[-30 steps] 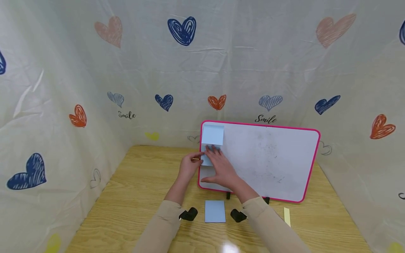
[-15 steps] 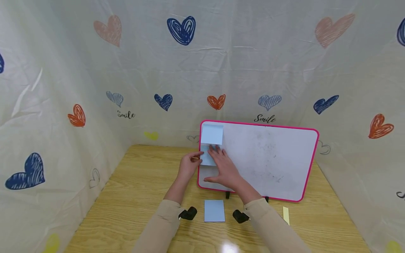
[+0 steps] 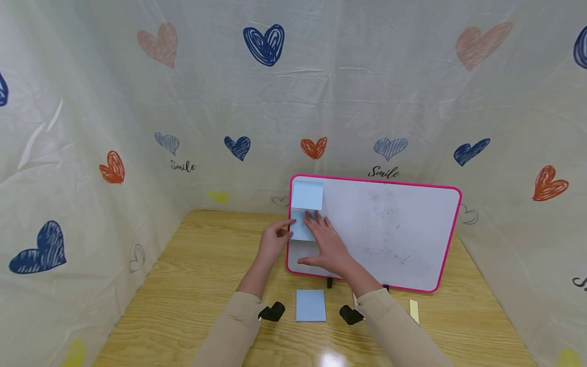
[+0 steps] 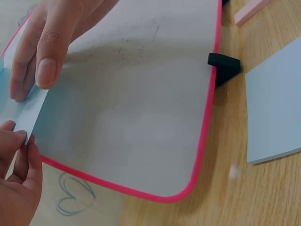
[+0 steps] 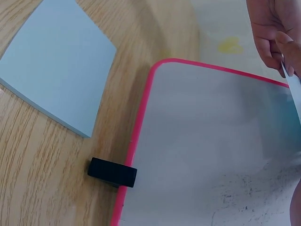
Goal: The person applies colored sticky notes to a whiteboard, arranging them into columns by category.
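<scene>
A white board [image 3: 380,229] with a pink rim stands tilted on the table. Two light blue sticky notes are at its left end, the upper sticky note [image 3: 307,195] just above the lower sticky note [image 3: 299,230]. With thumb and finger, my left hand [image 3: 273,240] pinches the lower note's left edge; the left wrist view shows that note's bottom edge standing off the board. My right hand [image 3: 331,248] rests its spread fingertips on the right part of the same note, covering some of it. The thumb points left, below the note.
On the table in front of the board lies a light blue sticky note pad [image 3: 311,306]. A yellow strip [image 3: 414,311] lies to the right, and a pink strip [image 4: 251,10] shows in the left wrist view. Black feet [image 5: 112,172] hold the board's lower edge. Heart-printed cloth [image 3: 275,102] hangs behind.
My right hand has slid a little to the right across the lower note, uncovering more of it. The left hand keeps its pinch at the left edge.
</scene>
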Motion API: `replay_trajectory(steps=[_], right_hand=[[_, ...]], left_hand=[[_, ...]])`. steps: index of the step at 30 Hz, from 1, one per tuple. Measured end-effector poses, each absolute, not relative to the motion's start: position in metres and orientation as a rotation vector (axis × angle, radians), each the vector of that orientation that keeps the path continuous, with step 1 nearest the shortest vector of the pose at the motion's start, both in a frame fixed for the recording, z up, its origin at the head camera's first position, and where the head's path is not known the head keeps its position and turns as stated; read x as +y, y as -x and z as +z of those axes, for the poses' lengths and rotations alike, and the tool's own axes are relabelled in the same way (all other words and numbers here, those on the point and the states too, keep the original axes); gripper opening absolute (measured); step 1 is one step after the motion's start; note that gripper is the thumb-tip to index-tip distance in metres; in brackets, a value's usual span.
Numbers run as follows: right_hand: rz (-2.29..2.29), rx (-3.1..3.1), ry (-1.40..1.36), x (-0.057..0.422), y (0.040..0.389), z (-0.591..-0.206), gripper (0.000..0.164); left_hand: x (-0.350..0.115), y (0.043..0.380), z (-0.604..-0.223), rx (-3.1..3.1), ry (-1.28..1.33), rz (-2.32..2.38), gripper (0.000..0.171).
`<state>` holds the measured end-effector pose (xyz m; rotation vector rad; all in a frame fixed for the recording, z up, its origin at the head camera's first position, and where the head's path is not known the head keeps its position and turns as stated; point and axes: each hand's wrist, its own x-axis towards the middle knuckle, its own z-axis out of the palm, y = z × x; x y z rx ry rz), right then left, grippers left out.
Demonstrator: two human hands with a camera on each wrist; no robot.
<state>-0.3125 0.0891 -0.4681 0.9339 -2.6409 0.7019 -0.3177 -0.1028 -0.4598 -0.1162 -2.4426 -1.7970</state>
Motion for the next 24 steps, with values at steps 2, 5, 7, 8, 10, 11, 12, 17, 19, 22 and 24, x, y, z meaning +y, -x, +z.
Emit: replay_trajectory(steps=[2,5,7,8,10,11,12,17,19,22,24], right_hand=[[0.712,-2.635,-0.936,0.089,0.313,-0.469,0.111],[0.725,-2.631,-0.933,0.09,0.313,-0.469,0.11],[0.729,-2.634,-0.929,0.09,0.313,-0.469,0.11],[0.731,-2.635,-0.927,0.09,0.312,-0.469,0.11],[0.733,-2.641,-0.925,0.089,0.312,-0.469,0.11],[0.731,-2.643,-0.925,0.089,0.312,-0.469,0.11],[0.728,-2.648,-0.925,0.089,0.311,-0.469,0.11],[0.715,-2.674,-0.914,0.088,0.312,-0.468,0.11],[0.71,-2.679,-0.903,0.088,0.311,-0.468,0.11],[0.702,-2.661,-0.913,0.087,0.31,-0.468,0.109],[0.678,-2.637,-0.933,0.085,0.309,-0.467,0.106]], left_hand=[[-0.103,0.318,-0.461,-2.436,0.134,-1.789,0.032],[-0.103,0.318,-0.461,-2.429,0.145,-1.784,0.033],[-0.103,0.317,-0.461,-2.427,0.149,-1.786,0.033],[-0.103,0.317,-0.461,-2.429,0.143,-1.789,0.033],[-0.104,0.318,-0.461,-2.432,0.139,-1.786,0.033],[-0.105,0.318,-0.461,-2.434,0.138,-1.781,0.033],[-0.106,0.319,-0.461,-2.436,0.135,-1.781,0.033],[-0.113,0.322,-0.466,-2.398,0.121,-1.79,0.032],[-0.113,0.323,-0.468,-2.376,0.146,-1.804,0.032],[-0.113,0.323,-0.469,-2.364,0.194,-1.814,0.032],[-0.112,0.324,-0.469,-2.372,0.197,-1.809,0.033]])
